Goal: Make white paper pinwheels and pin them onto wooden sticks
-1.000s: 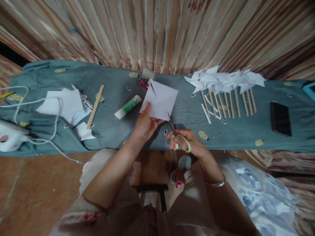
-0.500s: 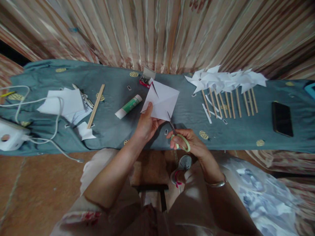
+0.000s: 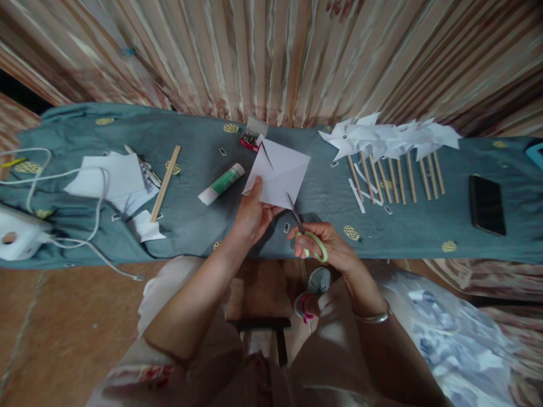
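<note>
My left hand [image 3: 251,215] pinches the near left edge of a white paper square [image 3: 282,172], held up over the blue-grey cloth. The square shows diagonal creases and a slit running in from its far corner. My right hand [image 3: 328,246] grips scissors [image 3: 306,232] with pale green handles. Their blades touch the square's near corner.
A glue stick [image 3: 220,184] lies left of the square, a small red box of pins [image 3: 250,139] behind it. Finished paper pinwheels on wooden sticks [image 3: 390,155] lie at the right, a black phone [image 3: 486,204] beyond them. At the left lie paper sheets [image 3: 112,178], a wooden stick [image 3: 164,183], white cables and a white device [image 3: 17,237].
The scissor blades have edged slightly further into the near corner of the square. Both hands otherwise stay in place.
</note>
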